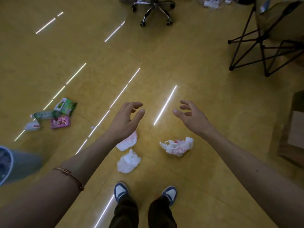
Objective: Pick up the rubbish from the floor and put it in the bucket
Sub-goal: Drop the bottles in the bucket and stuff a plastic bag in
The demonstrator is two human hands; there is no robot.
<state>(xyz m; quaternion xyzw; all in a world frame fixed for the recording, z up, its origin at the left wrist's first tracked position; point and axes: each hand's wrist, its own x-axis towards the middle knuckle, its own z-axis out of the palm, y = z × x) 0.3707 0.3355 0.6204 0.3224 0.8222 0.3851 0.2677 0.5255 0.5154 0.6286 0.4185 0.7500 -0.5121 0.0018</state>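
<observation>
Bucket blurred, cut off left

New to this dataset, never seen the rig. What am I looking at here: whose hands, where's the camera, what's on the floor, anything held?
No robot here: a person wears one wide-angle camera on the head, looking forward and down. The left hand and right hand reach out open and empty, above the floor.

Near the shoes lie a crumpled white tissue, a second white piece partly hidden by the left wrist, and a crumpled plastic bag.

Further left lie a green packet, a plastic bottle, a pink packet and a small white item.

The bucket shows at the left edge.
</observation>
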